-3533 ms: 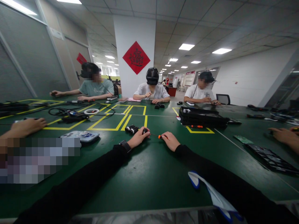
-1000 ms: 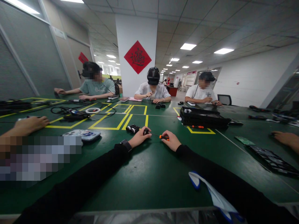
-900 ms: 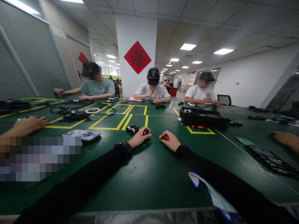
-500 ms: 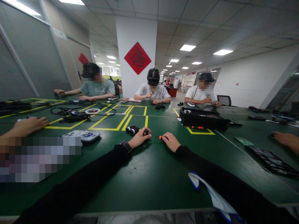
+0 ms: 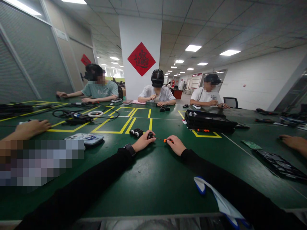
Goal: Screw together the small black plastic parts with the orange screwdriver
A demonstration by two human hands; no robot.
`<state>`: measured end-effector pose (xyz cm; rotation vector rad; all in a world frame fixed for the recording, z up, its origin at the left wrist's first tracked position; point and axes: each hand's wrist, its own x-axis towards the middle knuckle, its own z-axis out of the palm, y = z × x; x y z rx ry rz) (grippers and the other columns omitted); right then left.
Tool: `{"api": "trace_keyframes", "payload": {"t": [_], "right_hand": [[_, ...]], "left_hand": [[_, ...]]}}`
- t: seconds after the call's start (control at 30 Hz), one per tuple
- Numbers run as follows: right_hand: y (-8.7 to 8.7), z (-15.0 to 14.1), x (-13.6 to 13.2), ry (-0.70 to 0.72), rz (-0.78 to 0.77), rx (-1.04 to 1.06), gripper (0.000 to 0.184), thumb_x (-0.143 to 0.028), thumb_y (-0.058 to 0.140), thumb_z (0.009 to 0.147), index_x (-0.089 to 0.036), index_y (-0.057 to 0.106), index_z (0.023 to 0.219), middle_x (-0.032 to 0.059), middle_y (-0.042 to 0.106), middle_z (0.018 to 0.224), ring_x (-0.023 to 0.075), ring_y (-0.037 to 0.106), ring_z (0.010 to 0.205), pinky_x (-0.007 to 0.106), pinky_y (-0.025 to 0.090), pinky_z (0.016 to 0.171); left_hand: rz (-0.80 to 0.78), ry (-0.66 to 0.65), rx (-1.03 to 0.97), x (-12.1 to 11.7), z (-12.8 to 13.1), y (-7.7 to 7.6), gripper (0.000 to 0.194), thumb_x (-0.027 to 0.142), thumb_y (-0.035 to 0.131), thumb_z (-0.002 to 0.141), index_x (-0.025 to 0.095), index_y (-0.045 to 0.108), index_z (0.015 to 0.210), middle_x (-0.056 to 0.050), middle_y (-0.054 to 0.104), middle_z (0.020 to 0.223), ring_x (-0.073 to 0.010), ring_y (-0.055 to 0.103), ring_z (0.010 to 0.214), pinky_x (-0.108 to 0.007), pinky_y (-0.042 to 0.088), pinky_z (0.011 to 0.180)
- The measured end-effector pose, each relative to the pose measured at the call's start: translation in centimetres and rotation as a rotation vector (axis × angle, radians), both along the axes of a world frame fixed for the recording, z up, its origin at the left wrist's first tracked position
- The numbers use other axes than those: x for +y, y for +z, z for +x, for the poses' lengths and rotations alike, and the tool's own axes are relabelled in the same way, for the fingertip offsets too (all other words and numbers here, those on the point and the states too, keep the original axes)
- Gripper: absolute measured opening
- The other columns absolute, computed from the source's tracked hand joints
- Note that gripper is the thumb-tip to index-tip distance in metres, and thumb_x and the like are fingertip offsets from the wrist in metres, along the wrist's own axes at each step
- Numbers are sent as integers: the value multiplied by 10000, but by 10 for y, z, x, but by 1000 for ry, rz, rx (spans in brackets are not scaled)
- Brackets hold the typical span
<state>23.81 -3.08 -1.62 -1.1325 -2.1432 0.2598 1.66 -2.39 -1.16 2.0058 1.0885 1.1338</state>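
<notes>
My left hand [image 5: 143,141] is closed around a small black cylindrical part [image 5: 150,135], its end facing right. In my right hand [image 5: 176,145] is a screwdriver [image 5: 165,141] with an orange handle, mostly covered by the fingers. Its thin shaft points left at the black part; whether the tip touches it is too small to tell. Just behind my left hand lie several black cylinders [image 5: 136,132] in a group on the green table [image 5: 148,182].
A stack of black trays [image 5: 209,121] stands at the back right, with an orange-handled tool [image 5: 203,130] before it. Left is a phone-like device [image 5: 83,139]; right are a green circuit board [image 5: 251,144] and a black panel [image 5: 280,163]. Co-workers sit around the table.
Both hands keep nearly the same place and grip. The view has shifted very slightly.
</notes>
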Motion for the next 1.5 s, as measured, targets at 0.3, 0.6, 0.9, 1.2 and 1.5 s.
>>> {"api": "trace_keyframes", "payload": {"t": [0.3, 0.6, 0.9, 1.2, 1.5], "right_hand": [[-1, 1, 2, -7, -5, -5, 181, -257, 437, 820, -156, 587, 815, 41, 552, 818, 145, 468, 804, 279, 360, 748], [-2, 1, 2, 16, 51, -52, 270, -217, 363, 855, -146, 596, 741, 44, 547, 767, 138, 465, 781, 278, 348, 761], [-2, 2, -1, -9, 80, 14, 94, -182, 536, 721, -161, 544, 812, 24, 541, 821, 143, 466, 795, 276, 371, 736], [-1, 1, -1, 2, 24, 0, 217, -298, 409, 834, -156, 568, 796, 33, 546, 795, 136, 466, 786, 273, 358, 738], [-5, 3, 4, 0, 73, -35, 113, -226, 477, 785, -155, 560, 757, 36, 532, 796, 141, 458, 784, 276, 358, 736]], "left_hand": [[3, 2, 3, -1, -1, 0, 301, 369, 540, 700, 190, 513, 942, -1, 568, 817, -142, 533, 774, -297, 405, 772], [12, 0, 22, 3, -2, -2, 299, 356, 547, 698, 184, 504, 939, 2, 566, 824, -138, 534, 774, -293, 405, 773], [-55, -73, -60, 1, 0, -1, 293, 397, 455, 763, 171, 479, 948, 6, 568, 732, -127, 552, 705, -279, 426, 718], [-41, -68, -38, -1, 0, 1, 294, 400, 461, 762, 171, 484, 946, 11, 570, 720, -117, 541, 681, -261, 419, 687], [-56, -42, -32, 1, -1, -1, 302, 391, 480, 746, 172, 487, 955, 8, 579, 717, -134, 552, 701, -284, 417, 715]]}}
